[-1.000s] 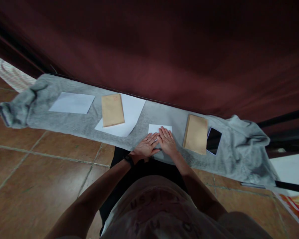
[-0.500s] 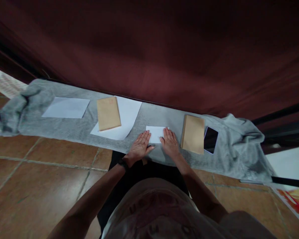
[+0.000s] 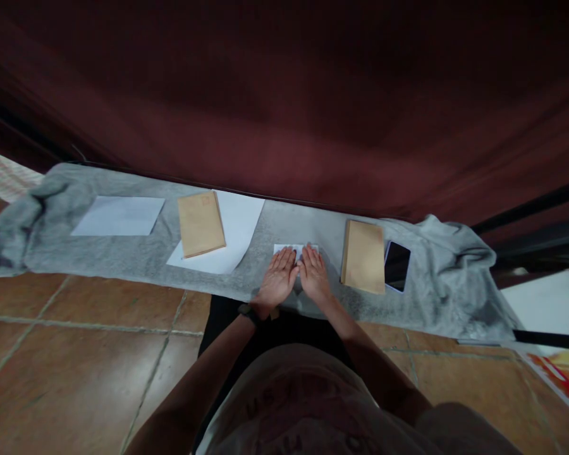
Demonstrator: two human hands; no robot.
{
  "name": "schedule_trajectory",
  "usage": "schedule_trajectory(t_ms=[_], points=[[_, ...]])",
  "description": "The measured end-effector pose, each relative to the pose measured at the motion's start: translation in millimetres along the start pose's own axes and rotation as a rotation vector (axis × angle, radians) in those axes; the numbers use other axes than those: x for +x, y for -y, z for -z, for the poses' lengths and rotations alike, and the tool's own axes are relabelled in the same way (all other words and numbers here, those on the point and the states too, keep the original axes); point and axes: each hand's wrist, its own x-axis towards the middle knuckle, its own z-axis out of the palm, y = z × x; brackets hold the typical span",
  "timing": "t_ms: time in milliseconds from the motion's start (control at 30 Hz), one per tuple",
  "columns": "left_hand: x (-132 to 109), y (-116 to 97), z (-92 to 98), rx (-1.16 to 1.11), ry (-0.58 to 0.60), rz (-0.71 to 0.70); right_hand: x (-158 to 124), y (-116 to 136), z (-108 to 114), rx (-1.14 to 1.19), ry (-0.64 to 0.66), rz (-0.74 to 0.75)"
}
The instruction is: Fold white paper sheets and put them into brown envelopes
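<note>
A small white piece of paper, apparently folded, lies on the grey cloth in front of me, mostly covered by my hands. My left hand rests flat on its left part, fingers stretched forward. Flat on the right part is my right hand, its fingers also straight. The two thumbs nearly meet over the middle of the paper. Right of my hands lies a stack of brown envelopes. Another brown envelope stack sits to the left, on top of a large white sheet.
The grey cloth covers a long narrow surface, bunched at both ends. A phone lies beside the right envelopes. At the far left is a white sheet. A dark red curtain hangs behind; tiled floor shows in front.
Both hands have moved inward over the small paper, the left one rightward and forward, so the thumbs are now close together and more of the paper is covered. The view has shifted slightly.
</note>
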Motion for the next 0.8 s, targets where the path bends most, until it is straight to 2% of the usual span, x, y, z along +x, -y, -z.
schedule_trajectory(t_ms=[133, 233, 800], points=[[10, -6, -11.2, 0.009, 0.037, 0.011, 3, -1, -4, -0.011, 0.039, 0.028], [8, -3, -15.5, 0.038, 0.019, 0.026, -1, -6, -4, -0.067, 0.042, 0.068], [-1, 18, -12.2, 0.084, -0.047, 0.148, -9, -16, 2, -0.145, -0.030, -0.039]])
